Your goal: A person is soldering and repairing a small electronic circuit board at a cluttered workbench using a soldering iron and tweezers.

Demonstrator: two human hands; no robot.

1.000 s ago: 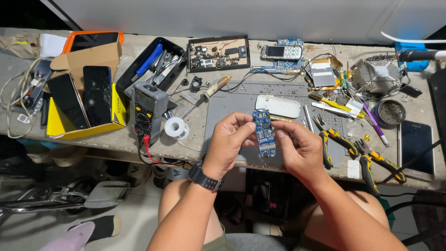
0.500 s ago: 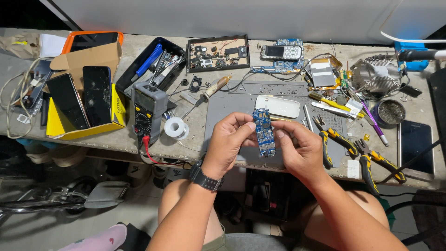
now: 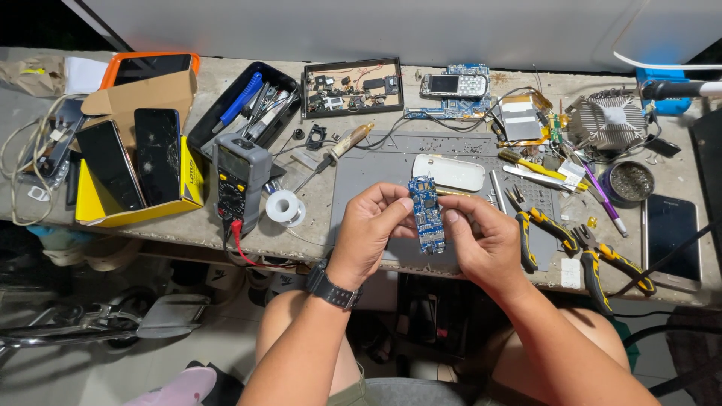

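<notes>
Table (image 3: 316, 229): a long grey worktop crowded with tools, phones and loose parts.
Work mat (image 3: 391, 162): grey, flat on the table under the hands, dotted with small screws.
Yellow box (image 3: 128, 207): at the left of the table, with two dark smartphones (image 3: 135, 158) leaning in it.
Multimeter (image 3: 239, 177): grey, left of the mat, a red lead trailing off the table edge.
Left hand (image 3: 374, 225): thumb and fingers pinched on the left edge of the board; a black watch on the wrist.
Right hand (image 3: 485, 240): thumb and fingers pinched on the right edge.
Pliers (image 3: 613, 259): yellow and black handles, right of the hands.
Circuit board (image 3: 426, 214): blue, narrow, held upright between both hands above the mat's near edge.
Solder spool (image 3: 286, 207): white, just beside the multimeter.
</notes>
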